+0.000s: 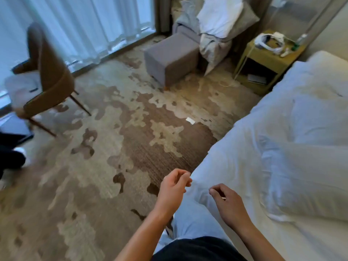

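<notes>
Both hands hover at the near corner of the bed. The left hand [174, 186] is loosely curled and holds nothing, its fingertips just beside the corner of the duvet [235, 153]. The right hand [228, 202] hangs half curled over the duvet, empty too. The step looks like taking hold of that corner to straighten the cover, so the next move calls for a pinch on the hem. The duvet's edge runs diagonally away toward the nightstand [263, 57]. Left of it the carpet [105, 147] gives open room, with a slip of paper [190, 121] on it. The chair [50, 78] and footstool [170, 59] stand well apart.
</notes>
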